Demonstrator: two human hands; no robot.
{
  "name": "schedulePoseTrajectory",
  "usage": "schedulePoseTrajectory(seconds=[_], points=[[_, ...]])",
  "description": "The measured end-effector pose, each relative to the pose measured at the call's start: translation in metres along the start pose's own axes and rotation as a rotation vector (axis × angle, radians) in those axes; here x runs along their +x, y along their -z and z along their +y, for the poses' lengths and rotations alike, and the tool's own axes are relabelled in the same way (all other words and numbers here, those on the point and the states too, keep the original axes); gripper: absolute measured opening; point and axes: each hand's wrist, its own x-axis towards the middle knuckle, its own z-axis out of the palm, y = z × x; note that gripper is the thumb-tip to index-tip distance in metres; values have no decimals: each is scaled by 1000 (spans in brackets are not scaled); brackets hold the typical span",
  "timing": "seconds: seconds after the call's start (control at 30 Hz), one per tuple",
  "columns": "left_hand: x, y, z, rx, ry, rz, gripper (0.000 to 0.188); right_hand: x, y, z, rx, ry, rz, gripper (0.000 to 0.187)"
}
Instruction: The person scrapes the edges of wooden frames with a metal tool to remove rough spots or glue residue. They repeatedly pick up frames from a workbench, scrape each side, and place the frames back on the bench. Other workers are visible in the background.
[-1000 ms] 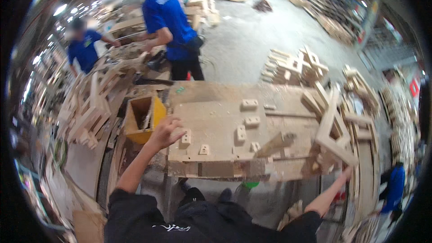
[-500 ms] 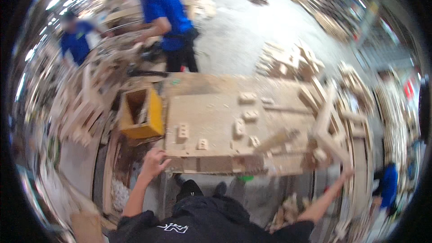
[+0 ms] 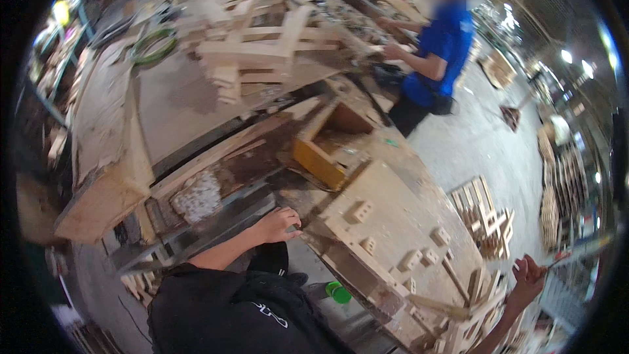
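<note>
My left hand [image 3: 278, 224] is by the near left corner of the workbench [image 3: 409, 174], fingers curled together. Something small and greyish shows at its fingertips, too little of it to name. Out at the right, my right hand [image 3: 527, 280] is raised above a wooden frame [image 3: 481, 311], its fingers bent. A thin, reddish-brown thing [image 3: 557, 261] juts from these fingers; its kind is unclear. On the bench lies a pale board [image 3: 386, 206] carrying several small wooden blocks with holes, among them one block [image 3: 360, 212] near its left end.
An open yellow wooden box [image 3: 320, 162] stands on the bench's left end. Slatted wooden pieces [image 3: 262, 52] are piled on the table beyond. A person in blue [image 3: 445, 39] works across from me, another farther back. A green round object [image 3: 338, 292] lies below the bench.
My view has swung left, bringing the neighbouring table into sight. My right hand has left the wooden frame's side and is now raised above it. My left hand stays near the bench corner.
</note>
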Motion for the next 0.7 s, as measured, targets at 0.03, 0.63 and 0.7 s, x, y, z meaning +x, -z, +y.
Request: schedulePoseTrajectory(seconds=[0.03,0.63,0.7], points=[[-15,9,-14,-14,63,24,25,7,-47,-34,-4,15,-131,22],[-59,135,-91,-218,418,727,12,-78,-746,-349,-302,1390,-966,80],[-50,139,-96,-267,371,740,11,-77,-742,-365,-376,1420,-1005,79]])
